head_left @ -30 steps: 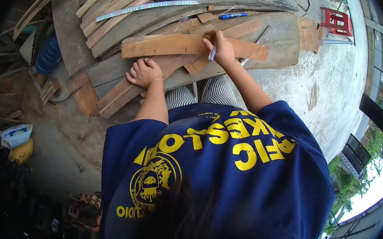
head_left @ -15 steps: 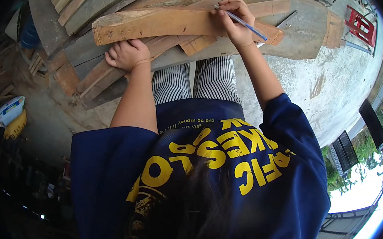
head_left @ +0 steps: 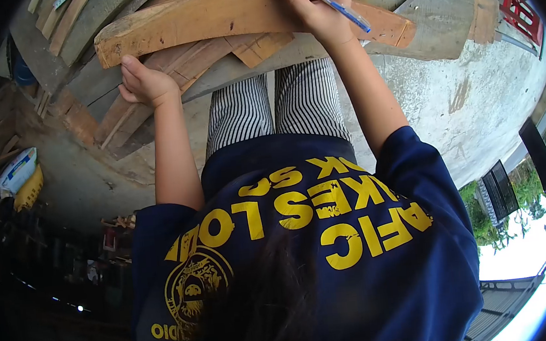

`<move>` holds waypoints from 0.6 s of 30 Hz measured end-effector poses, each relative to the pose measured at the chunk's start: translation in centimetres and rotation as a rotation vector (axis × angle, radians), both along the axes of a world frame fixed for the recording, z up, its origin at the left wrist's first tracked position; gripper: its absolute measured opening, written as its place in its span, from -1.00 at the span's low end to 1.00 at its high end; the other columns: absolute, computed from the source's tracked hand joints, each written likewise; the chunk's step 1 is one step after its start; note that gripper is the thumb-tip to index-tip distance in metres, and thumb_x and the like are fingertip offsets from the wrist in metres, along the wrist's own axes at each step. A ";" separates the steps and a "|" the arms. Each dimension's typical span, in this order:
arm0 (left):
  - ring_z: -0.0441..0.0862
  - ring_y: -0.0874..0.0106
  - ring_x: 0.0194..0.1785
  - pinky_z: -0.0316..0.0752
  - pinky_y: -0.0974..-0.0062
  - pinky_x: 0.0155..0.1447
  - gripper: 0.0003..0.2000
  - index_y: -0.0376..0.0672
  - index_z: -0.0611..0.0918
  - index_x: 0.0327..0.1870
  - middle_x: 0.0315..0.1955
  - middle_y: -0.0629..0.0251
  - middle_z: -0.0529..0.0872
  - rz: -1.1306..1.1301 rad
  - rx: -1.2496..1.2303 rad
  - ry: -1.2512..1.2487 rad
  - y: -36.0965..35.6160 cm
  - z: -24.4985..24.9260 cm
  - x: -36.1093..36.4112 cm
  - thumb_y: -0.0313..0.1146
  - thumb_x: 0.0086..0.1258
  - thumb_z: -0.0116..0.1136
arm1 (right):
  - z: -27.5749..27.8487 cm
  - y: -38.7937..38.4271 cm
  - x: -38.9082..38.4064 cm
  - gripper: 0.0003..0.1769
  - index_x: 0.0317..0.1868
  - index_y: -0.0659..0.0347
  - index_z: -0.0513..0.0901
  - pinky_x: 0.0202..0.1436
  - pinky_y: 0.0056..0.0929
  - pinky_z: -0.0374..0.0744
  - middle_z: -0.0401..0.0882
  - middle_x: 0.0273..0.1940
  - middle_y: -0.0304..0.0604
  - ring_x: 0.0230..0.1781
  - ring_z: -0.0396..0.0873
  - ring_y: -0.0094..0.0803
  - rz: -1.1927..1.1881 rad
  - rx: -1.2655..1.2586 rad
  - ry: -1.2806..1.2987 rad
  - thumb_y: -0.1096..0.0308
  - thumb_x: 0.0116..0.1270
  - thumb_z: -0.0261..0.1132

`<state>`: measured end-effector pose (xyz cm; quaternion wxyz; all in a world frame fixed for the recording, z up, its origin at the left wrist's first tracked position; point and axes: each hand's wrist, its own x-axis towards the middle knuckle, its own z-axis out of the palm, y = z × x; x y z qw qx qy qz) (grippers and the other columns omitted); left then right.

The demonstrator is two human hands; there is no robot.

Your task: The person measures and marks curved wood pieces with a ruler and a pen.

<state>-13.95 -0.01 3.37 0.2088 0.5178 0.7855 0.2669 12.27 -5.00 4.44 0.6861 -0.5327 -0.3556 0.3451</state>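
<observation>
A long curved wooden board lies across other pieces of wood. Between its thumb and fingers, my right hand holds a blue pen, the tip pointing up and left over the board. My left hand is at the board's lower left edge, thumb up against it and fingers curled below; whether it pinches the edge is hard to make out. Under the board, a smaller wooden piece and reddish strips stick out.
Grey planks extend to the right. A red plastic stool stands at the far right. White and yellow sacks lie at the left. More wood strips are stacked at the upper left.
The curved board has shifted left and up in view. My left hand has moved left and turned, with its thumb now raised at the edge. The blue marker has left the view.
</observation>
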 end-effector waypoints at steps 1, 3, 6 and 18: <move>0.40 0.34 0.15 -0.32 0.13 0.45 -0.36 -0.27 0.58 -0.10 -0.28 0.23 0.68 0.004 -0.018 0.002 -0.4 -0.3 -0.2 0.22 0.41 -0.30 | 0.2 -0.3 0.6 -0.92 -0.38 0.32 0.46 -0.23 -0.50 0.59 0.49 -0.29 -0.10 -0.34 0.57 -0.45 0.004 -0.018 0.002 0.58 0.20 0.22; 0.39 0.38 0.14 -0.34 0.14 0.46 -0.30 -0.26 0.67 -0.27 -0.30 0.26 0.69 -0.116 -0.286 0.242 0.4 2.1 1.3 0.29 0.38 -0.28 | 1.0 -0.4 1.9 -0.88 -0.47 0.30 0.46 -0.27 -0.49 0.57 0.51 -0.41 -0.11 -0.36 0.56 -0.43 0.233 -0.074 -0.194 0.55 0.13 0.27; 0.42 0.38 0.12 -0.34 0.15 0.45 -0.27 -0.26 0.69 -0.44 -0.38 0.24 0.69 -0.124 -0.275 0.250 0.8 1.9 1.5 0.31 0.37 -0.27 | 2.3 0.5 2.3 -0.85 -0.59 0.30 0.44 -0.39 -0.46 0.56 0.53 -0.49 -0.06 -0.46 0.57 -0.36 0.320 0.020 -0.347 0.57 0.00 0.27; 0.47 0.31 0.07 -0.22 0.12 0.44 -0.27 -0.24 0.70 -0.42 -0.42 0.22 0.70 -0.142 -0.273 0.413 0.4 0.9 1.5 0.27 0.40 -0.37 | 1.2 -0.3 3.8 -0.81 -0.67 0.24 0.39 -0.47 -0.45 0.57 0.57 -0.52 -0.02 -0.52 0.59 -0.31 0.404 0.016 -0.534 0.56 -0.05 0.25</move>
